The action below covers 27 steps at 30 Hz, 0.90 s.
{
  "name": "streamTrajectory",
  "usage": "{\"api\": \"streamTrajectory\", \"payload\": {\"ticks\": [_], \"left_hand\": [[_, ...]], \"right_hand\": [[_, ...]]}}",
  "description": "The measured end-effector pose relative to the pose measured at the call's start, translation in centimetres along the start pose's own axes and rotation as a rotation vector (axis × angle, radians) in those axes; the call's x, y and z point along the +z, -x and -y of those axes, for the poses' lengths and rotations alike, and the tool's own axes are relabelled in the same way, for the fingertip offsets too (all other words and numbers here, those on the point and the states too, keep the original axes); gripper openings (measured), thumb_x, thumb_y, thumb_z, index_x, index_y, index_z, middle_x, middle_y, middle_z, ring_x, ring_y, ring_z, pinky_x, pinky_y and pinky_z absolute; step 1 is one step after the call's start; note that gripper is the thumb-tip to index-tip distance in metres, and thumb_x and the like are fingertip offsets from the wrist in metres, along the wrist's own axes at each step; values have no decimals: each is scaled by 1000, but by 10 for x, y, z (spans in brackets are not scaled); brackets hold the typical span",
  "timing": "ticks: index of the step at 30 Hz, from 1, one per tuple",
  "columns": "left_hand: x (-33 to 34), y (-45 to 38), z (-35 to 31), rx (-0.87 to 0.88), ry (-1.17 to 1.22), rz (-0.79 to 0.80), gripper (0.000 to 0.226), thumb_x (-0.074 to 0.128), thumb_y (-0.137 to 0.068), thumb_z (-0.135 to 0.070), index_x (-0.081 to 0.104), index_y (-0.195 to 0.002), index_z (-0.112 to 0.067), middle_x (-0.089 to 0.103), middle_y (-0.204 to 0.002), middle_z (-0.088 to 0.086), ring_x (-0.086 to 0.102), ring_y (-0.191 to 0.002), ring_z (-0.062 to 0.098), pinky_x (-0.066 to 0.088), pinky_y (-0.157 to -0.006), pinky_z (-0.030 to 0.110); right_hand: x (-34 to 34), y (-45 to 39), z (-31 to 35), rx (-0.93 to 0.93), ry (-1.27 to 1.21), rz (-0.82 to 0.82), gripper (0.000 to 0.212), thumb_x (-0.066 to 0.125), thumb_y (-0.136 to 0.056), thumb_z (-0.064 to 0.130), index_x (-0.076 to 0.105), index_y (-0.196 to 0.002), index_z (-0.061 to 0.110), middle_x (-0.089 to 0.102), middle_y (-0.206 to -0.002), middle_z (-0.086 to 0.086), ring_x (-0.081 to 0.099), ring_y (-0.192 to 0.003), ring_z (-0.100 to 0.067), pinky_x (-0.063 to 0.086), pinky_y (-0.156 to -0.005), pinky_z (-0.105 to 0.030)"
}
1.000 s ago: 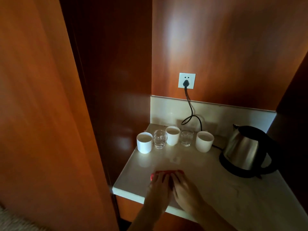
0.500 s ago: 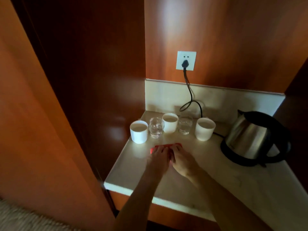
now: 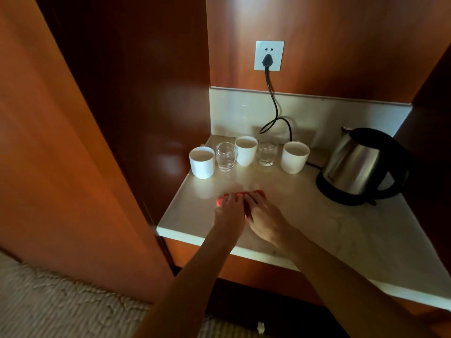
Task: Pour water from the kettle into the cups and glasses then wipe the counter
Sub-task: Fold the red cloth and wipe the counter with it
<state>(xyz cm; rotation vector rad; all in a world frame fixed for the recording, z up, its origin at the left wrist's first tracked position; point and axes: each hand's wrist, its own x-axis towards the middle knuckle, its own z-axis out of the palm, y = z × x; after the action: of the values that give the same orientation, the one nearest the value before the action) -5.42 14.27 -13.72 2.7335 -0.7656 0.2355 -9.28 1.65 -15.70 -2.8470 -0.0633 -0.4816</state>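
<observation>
- On the pale stone surface (image 3: pixel 317 215), just before the cups, lies a small red cloth (image 3: pixel 258 193).
- Left hand (image 3: pixel 229 211) and right hand (image 3: pixel 266 218) press it flat, neither grip clenched.
- Likely soft, light; best pinched by an edge.

"What's on the desk (image 3: pixel 341 228)?"

"I see a pale stone top. Along the back stand three white cups (image 3: pixel 246 151) and two glasses (image 3: pixel 226 156) in a row, a steel kettle (image 3: pixel 358 164) at right, a red cloth (image 3: pixel 244 196) in front."
</observation>
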Motion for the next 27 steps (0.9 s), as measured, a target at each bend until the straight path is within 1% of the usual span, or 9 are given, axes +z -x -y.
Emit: {"api": "streamTrajectory", "payload": {"ticks": [3,9,11,13,14,16,20,23,27], "left_hand": [[16,-20,13,33,99,-39,36,49,-96,-20,53,-132,-15,54,-131,4,46,-127,23,51,-95,37],[38,-63,33,91,108,-143,39,60,-89,-23,59,-126,-11,60,-127,8,54,-123,25,48,-101,37],[39,-71,31,108,102,-181,38,61,-87,-26,62,-121,-10,64,-121,8,58,-118,25,50,-99,36],[42,-76,31,89,92,-193,36,60,-86,-27,63,-118,-11,65,-117,6,59,-114,24,49,-99,35],[42,-77,31,89,76,-186,35,60,-86,-25,63,-119,-12,64,-117,6,58,-115,23,47,-101,35],[39,-74,30,117,20,-116,36,55,-87,-23,60,-122,-14,62,-121,3,55,-118,22,40,-106,36],[22,-47,9,218,23,78,38,41,-92,-30,59,-123,-18,56,-128,3,46,-124,24,39,-106,39],[9,-26,-13,236,39,130,30,44,-94,-36,62,-114,-22,50,-127,2,38,-122,26,51,-91,43],[18,-25,-28,137,69,39,31,51,-96,-29,57,-125,-18,53,-127,4,44,-122,28,55,-78,40]], "right_hand": [[17,-21,-10,1,23,-39,43,45,-94,22,67,-125,2,68,-122,-14,62,-117,-31,47,-107,-41],[38,-68,-36,-22,33,-9,45,38,-99,29,64,-129,9,64,-128,-8,56,-119,-25,49,-104,-38],[33,-80,-42,15,-9,10,44,35,-101,33,62,-135,25,59,-137,8,50,-126,-11,44,-107,-29],[26,-86,-41,122,-61,40,41,37,-96,43,65,-126,47,60,-128,29,51,-121,10,36,-106,-10],[23,-84,-42,99,-44,90,43,36,-94,44,66,-125,45,63,-126,27,53,-122,7,35,-105,-8],[24,-71,-42,24,86,181,49,36,-95,33,64,-133,20,65,-131,0,55,-128,-19,40,-111,-24],[-1,-19,-33,38,124,84,43,76,-81,19,71,-119,0,71,-117,-17,70,-106,-32,63,-78,-39],[-14,13,-32,68,229,46,44,84,-71,26,77,-109,6,75,-107,-11,76,-85,-25,60,-53,-33],[-16,11,-36,2,273,-128,51,94,-55,19,78,-100,2,76,-96,-12,75,-81,-27,62,-57,-33]]}}
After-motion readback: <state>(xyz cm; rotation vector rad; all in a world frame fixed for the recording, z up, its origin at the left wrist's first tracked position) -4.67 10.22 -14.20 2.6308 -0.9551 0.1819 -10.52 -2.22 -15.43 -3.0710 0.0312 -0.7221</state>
